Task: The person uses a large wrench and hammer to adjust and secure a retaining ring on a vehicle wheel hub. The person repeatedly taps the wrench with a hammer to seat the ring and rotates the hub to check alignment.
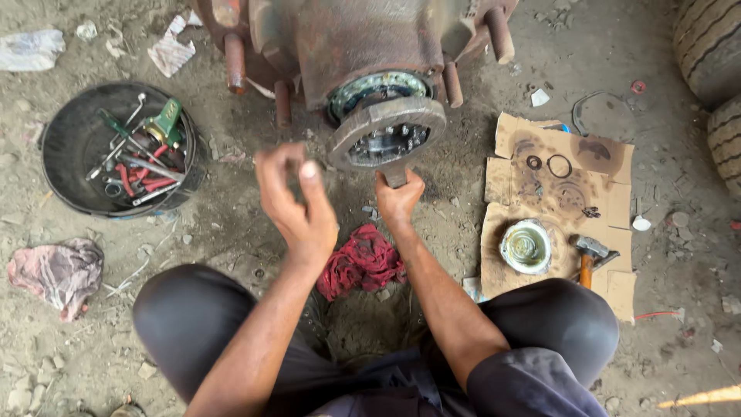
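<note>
Right hand [397, 199] is closed tight on the short handle of a big ring-shaped hub-nut wrench [386, 133], its ring seated over the bearing end of the rusty wheel hub [363, 46] directly ahead of the knuckles. Bearing rollers show through the ring. Left hand [297, 205] is raised beside it, fingers loosely curled on nothing, near the wrench but not touching.

Judgement: the ring sits a little tilted on the hub face; squaring it fully onto the nut before leaning on the handle would lessen the chance of a slip. The free hand could steady the ring's rim.

Red rag [363, 261] on the dirt just behind the gripping wrist. Off to that hand's outer side, cardboard sheet [617, 208] with hub cap [526, 247], hammer [590, 255], ring seals [559, 165]. Beyond the free hand, black tub of wrenches [62, 147].
</note>
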Available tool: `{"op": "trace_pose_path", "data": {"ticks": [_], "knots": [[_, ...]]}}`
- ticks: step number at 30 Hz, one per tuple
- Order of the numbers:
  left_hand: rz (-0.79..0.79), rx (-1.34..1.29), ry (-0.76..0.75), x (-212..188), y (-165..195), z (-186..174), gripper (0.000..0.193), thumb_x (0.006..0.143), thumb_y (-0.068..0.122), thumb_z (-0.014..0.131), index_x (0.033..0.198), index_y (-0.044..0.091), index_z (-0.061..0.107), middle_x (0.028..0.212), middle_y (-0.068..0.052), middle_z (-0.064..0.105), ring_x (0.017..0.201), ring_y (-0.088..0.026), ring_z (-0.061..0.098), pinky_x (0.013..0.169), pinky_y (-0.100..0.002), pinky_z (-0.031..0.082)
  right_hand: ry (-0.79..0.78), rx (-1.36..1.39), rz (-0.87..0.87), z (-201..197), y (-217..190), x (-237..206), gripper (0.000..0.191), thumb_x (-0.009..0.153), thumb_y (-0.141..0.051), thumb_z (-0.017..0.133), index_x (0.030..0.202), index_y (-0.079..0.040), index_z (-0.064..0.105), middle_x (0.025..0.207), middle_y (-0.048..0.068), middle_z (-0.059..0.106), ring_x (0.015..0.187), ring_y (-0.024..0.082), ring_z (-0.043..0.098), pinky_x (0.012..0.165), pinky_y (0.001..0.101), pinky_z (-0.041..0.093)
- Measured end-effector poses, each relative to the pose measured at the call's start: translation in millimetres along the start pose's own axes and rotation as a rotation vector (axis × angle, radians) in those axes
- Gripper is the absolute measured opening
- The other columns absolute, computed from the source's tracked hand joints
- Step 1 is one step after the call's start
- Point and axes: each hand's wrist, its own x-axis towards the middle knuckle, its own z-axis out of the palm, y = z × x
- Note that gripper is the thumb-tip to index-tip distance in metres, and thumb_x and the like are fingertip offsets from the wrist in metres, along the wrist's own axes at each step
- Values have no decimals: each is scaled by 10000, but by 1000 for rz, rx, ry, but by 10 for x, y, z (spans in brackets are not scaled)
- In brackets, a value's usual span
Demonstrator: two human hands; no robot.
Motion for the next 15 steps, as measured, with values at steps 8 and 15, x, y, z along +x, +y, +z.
{"op": "trace_pose_path", "data": {"ticks": [8, 15], "knots": [[-419, -147, -794, -485, -939, 960, 443, 860, 467, 753, 1029, 57, 761, 946, -121, 788, 852, -254, 757, 792, -408, 602, -40, 229, 257, 61, 184, 21, 211, 895, -232, 643, 885, -25, 679, 797, -3, 669, 670, 107, 595, 584, 335, 516], [-258, 264, -616, -277, -901, 717, 520, 806, 553, 761, 1064, 102, 758, 966, -172, 767, 860, -378, 737, 754, -477, 581, -220, 1620, 692, 806, 140, -391, 598, 898, -617, 522, 1110, -71, 642, 945, 24, 636, 765, 155, 587, 716, 325, 521]]}}
